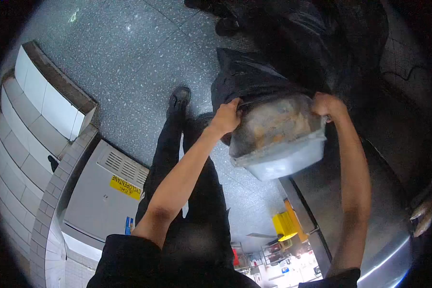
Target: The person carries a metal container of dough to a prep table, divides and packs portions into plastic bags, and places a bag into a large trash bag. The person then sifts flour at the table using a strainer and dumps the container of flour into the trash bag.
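Observation:
A pale rectangular tub [288,158] is held out in front of me, tilted towards a black plastic bag [254,72]. Its inside is smeared with brownish residue, or holds some brown matter; the blur keeps me from telling which. My left hand [227,116] is closed at the tub's left side, right where the bag's edge meets it, so some bag film may be in the grip too. At the opposite side my right hand [329,108] is closed around the tub's upper right edge. Fingertips of both hands are partly hidden.
More black plastic [312,38] fills the upper right. A steel surface [369,192] lies to my right. On the left stand a grey appliance [96,192] with a yellow label and a tiled ledge [53,101]. A yellow object [285,225] is low on the speckled floor [129,67].

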### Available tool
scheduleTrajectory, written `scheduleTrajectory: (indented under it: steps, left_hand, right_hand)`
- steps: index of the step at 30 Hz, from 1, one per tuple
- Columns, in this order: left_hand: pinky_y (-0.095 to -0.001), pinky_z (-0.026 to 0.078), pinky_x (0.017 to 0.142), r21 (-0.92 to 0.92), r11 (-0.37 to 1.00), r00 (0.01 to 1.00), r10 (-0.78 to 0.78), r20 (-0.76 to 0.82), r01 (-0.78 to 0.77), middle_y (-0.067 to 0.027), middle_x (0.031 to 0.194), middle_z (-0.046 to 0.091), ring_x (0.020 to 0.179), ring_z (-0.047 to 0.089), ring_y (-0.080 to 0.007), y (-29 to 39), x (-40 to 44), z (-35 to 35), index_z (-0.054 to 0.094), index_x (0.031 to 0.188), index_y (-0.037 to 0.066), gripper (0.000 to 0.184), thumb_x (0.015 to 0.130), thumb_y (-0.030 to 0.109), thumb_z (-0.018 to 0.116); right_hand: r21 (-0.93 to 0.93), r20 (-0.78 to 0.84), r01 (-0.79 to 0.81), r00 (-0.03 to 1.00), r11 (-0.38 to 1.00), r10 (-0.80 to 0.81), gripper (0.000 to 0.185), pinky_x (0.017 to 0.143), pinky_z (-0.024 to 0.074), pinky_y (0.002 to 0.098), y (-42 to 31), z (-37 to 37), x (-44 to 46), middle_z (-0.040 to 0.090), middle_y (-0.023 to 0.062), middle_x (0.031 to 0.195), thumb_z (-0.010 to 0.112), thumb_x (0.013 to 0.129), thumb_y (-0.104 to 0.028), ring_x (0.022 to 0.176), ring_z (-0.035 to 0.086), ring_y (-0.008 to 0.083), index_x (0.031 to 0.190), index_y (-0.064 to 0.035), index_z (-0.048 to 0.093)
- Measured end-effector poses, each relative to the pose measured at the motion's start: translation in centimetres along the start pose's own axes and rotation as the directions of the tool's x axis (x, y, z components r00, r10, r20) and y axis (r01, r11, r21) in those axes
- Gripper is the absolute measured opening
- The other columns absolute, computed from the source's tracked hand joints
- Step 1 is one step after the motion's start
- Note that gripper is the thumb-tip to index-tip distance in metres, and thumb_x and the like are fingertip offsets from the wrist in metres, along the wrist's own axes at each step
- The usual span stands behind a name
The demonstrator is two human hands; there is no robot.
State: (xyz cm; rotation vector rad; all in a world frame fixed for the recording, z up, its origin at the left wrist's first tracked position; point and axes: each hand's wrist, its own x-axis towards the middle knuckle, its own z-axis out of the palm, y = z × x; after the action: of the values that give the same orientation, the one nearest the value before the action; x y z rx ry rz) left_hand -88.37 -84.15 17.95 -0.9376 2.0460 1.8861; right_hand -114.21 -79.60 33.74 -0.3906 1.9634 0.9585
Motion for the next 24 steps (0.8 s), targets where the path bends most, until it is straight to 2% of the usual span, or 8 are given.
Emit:
scheduleTrajectory:
  steps: [3,7,11,14,19,20,23,24]
  left_hand:
    - [-0.0482,0.043,0.077,0.067,0.996,0.993,0.064,-0.097,-0.058,-0.0279,0.091,0.056,0.086,0.053,-0.0445,-1.0,-0.5,1.1,0.049,0.109,-0.002,0.03,0.082,0.013,0.049]
    - [-0.0507,0.044,0.076,0.065,0.998,0.996,0.027,-0.085,-0.022,-0.0292,0.085,0.057,0.084,0.055,-0.0443,-1.9,-0.3,1.2,0.046,0.111,0.002,0.033,0.081,0.013,0.049]
    - [-0.0501,0.044,0.068,0.134,0.986,0.974,0.123,-0.189,-0.099,-0.0274,0.081,0.057,0.078,0.054,-0.0443,-2.0,-0.9,-0.4,0.047,0.107,0.002,0.027,0.081,0.01,0.048]
    - [-0.0501,0.043,0.066,0.142,0.977,0.963,0.187,-0.194,-0.161,-0.0268,0.082,0.056,0.077,0.053,-0.0442,-1.4,-0.8,-2.3,0.047,0.106,0.003,0.026,0.08,0.008,0.049]
    - [-0.0486,0.043,0.066,0.206,0.958,0.941,0.246,-0.232,-0.2,-0.024,0.082,0.057,0.08,0.052,-0.045,-1.5,1.1,-3.3,0.042,0.109,0.003,0.031,0.079,0.004,0.051]
    - [-0.0484,0.043,0.067,0.181,0.96,0.939,0.252,-0.235,-0.212,-0.0244,0.082,0.058,0.083,0.053,-0.0445,-1.3,1.9,-3.5,0.038,0.115,0.004,0.042,0.078,0.008,0.057]
    - [-0.0488,0.045,0.071,0.142,0.988,0.969,-0.02,-0.246,0.057,-0.0301,0.089,0.057,0.083,0.055,-0.0455,1.8,3.8,-5.0,0.029,0.124,0.005,0.058,0.076,0.013,0.061]
    - [-0.0461,0.047,0.069,0.259,0.966,0.968,0.063,-0.244,0.003,-0.0301,0.088,0.058,0.081,0.057,-0.0437,-0.6,5.6,-4.8,0.022,0.129,0.003,0.074,0.074,0.023,0.066]
  right_hand:
    - [-0.133,0.09,0.027,0.996,0.991,-0.015,0.04,0.054,0.0531,0.0358,0.6,-1.7,-2.3,0.057,0.0175,0.105,0.051,0.074,-0.011,0.077,0.061,0.0288,0.112,0.0027,0.05]
    - [0.136,-0.006,0.14,0.99,0.981,-0.14,0.046,0.05,0.0523,0.0359,4.7,1.1,-1.7,0.055,0.0195,0.11,0.051,0.072,-0.012,0.083,0.061,0.0314,0.116,0.0036,0.048]
    - [0.318,-0.24,0.266,0.951,0.91,-0.194,0.051,0.085,0.045,0.0389,7.4,7.1,-3.8,0.051,0.0198,0.117,0.052,0.072,-0.011,0.104,0.053,0.0322,0.122,-0.0024,0.046]
    - [0.586,-0.198,0.184,0.977,0.789,-0.081,0.052,0.097,0.0337,0.0358,5.3,7.5,-10.3,0.049,0.0209,0.12,0.053,0.075,-0.012,0.112,0.047,0.0316,0.125,-0.0001,0.041]
    - [0.689,-0.274,0.175,0.961,0.703,0.03,0.05,0.093,0.0371,0.0373,7.1,14.5,-11.6,0.05,0.0216,0.118,0.052,0.08,-0.016,0.11,0.049,0.0333,0.126,-0.001,0.039]
    - [0.734,-0.277,0.192,0.96,0.652,0.03,0.051,0.094,0.0359,0.0367,7.6,16.1,-11.4,0.049,0.0207,0.119,0.052,0.079,-0.017,0.111,0.047,0.0324,0.127,-0.0031,0.039]
    - [0.775,-0.221,0.101,0.968,0.624,0.117,0.052,0.095,0.0342,0.0375,7.7,18.1,-12.4,0.047,0.022,0.12,0.052,0.08,-0.022,0.113,0.046,0.0339,0.127,-0.0047,0.039]
    - [0.769,-0.189,0.051,0.97,0.637,0.151,0.052,0.095,0.034,0.0382,7.7,18.7,-12.6,0.047,0.0231,0.12,0.052,0.081,-0.023,0.113,0.045,0.0352,0.127,-0.0045,0.039]
